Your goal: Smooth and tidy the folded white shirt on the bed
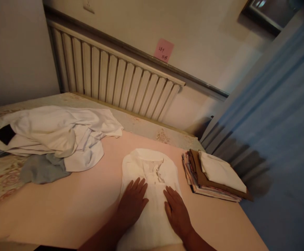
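Observation:
A white garment [154,216], folded into a long panel with a rounded far end, lies on a pink sheet [70,205]. Dark marks, perhaps a print or trim, show near its neck area. My left hand [132,200] rests flat on its left side, fingers stretched out. On the right side of the cloth lies my right hand [176,211], also flat with its fingers extended. Neither hand grips anything. The near end of the garment runs out of the picture between my forearms.
Rumpled white clothes [63,129] and a grey cloth [44,169] lie at the left. To the right stands a stack of folded clothes [219,174], white and brown on top. Behind are a radiator [112,73] and a pink note [164,50]; a blue curtain [279,122] hangs at the right.

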The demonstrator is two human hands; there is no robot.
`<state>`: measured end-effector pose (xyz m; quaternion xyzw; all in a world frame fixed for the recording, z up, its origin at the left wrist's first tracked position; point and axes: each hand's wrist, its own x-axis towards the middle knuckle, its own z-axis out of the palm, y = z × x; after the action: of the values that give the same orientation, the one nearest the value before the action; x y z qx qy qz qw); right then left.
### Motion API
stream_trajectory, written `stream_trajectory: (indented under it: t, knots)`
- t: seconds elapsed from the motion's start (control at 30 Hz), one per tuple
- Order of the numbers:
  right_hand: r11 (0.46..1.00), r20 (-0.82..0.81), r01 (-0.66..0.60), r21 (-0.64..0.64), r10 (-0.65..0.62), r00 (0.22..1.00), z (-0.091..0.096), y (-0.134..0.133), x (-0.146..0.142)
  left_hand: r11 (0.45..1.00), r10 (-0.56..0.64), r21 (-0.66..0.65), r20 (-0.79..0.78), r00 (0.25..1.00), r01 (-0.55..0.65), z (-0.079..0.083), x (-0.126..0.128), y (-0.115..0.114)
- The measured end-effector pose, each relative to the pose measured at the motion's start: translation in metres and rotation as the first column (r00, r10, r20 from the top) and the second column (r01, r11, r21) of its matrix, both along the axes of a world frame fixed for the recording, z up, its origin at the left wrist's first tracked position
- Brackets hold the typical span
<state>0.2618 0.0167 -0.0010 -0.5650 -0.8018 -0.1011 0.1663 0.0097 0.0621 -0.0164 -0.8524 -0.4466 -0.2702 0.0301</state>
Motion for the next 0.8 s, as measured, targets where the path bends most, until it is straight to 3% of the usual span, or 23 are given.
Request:
stream_trajectory:
  t: [0.8]
  knots:
    - [1.0,-0.019,0.006,-0.001,-0.006,1.0,-0.0009,0.0003,0.0004,1.0,-0.005,-0.011,0.014,1.0,0.005,0.0003,0.0007,-0.0006]
